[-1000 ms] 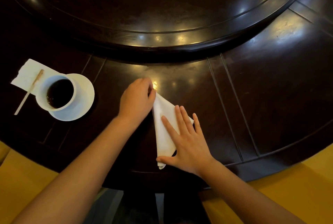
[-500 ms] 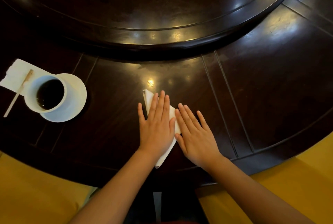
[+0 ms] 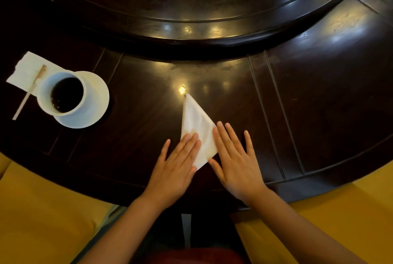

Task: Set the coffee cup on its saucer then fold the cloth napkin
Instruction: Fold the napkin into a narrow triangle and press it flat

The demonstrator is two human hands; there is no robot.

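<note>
A white cloth napkin (image 3: 196,123), folded into a narrow triangle, lies on the dark wooden table with its tip pointing away from me. My left hand (image 3: 177,165) lies flat with its fingertips on the napkin's near left edge. My right hand (image 3: 236,157) lies flat along the napkin's right edge, fingers spread. Neither hand grips anything. At the far left a white coffee cup (image 3: 63,93) full of dark coffee stands on its white saucer (image 3: 95,102).
A white paper napkin (image 3: 25,70) with a wooden stirrer (image 3: 29,91) lies left of the cup. A raised dark turntable (image 3: 191,19) fills the table's middle. Yellow seat cushions (image 3: 38,210) flank my lap below the table's edge.
My left hand slid back toward me off the napkin's top, baring most of the triangle. The right hand shifted slightly right. Both stay flat; a second ago the left hand was curled at the napkin's tip.
</note>
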